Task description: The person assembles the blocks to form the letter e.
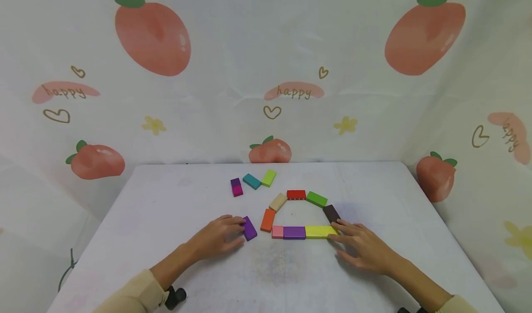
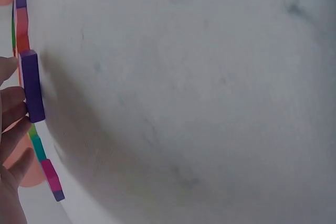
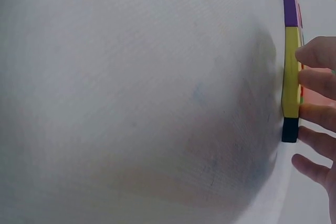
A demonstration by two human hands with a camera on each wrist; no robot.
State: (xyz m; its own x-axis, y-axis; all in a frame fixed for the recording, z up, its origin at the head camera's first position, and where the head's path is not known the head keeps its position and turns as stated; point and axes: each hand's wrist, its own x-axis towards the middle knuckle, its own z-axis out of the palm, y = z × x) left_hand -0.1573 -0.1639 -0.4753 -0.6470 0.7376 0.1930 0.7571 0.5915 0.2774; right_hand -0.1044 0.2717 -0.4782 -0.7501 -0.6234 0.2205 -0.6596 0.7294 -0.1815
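A flat purple rectangular block (image 1: 250, 229) meets the relaxed, parted fingers of a person's left hand (image 1: 220, 234); the right hand (image 1: 363, 248), fingers spread, touches a long yellow rectangular block (image 1: 317, 232) in a multicoloured block half-ring (image 1: 296, 195) on a white table (image 1: 174, 197).

Purple blk (image 1: 250, 230) flat, angled, nr orange blk (image 1: 268, 220); yellow blk (image 1: 317, 232) long, flat

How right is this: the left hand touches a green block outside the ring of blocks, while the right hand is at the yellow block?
One slip: the left hand touches a purple block, not green, as the head view shows. The rest stands.
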